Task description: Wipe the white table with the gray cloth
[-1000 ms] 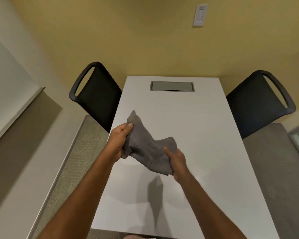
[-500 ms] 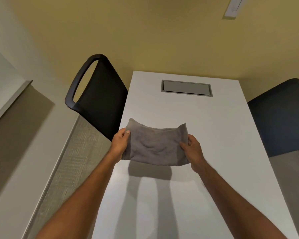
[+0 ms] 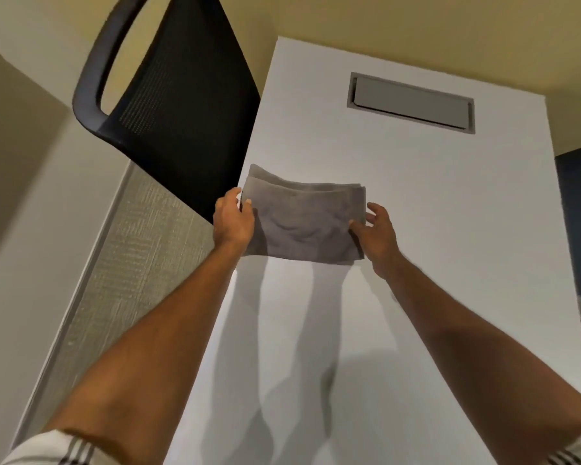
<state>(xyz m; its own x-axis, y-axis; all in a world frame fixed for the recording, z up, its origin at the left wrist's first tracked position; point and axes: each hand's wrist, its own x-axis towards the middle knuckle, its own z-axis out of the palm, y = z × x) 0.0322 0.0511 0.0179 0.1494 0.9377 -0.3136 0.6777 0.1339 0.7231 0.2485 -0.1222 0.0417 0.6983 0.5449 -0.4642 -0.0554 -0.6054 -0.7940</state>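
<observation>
While both bare forearms reach out over a white table (image 3: pixel 433 203), the person holds a gray cloth (image 3: pixel 304 223) spread between two hands. The cloth is folded into a wide rectangle with several layers showing along its far edge, and it sits near the table's left edge, at about ten o'clock from the middle of the tabletop. Whether it rests on the surface or hangs just above it cannot be told; a shadow falls on the table just below it.

The left hand (image 3: pixel 232 221) pinches the cloth's left edge, thumb on top and fingers curled underneath, closed on the fabric. The right hand (image 3: pixel 378 229) grips the right edge with the thumb pressed onto the top of the cloth; its other fingers are loosely spread behind the edge, partly open.

A black mesh chair (image 3: pixel 168 92) stands at the table's left side, around eleven o'clock from the cloth. A gray rectangular panel (image 3: pixel 411 102) is set into the tabletop at about one o'clock, well apart from the cloth. White striped sleeve cuffs (image 3: pixel 57 448) show at the bottom corners.
</observation>
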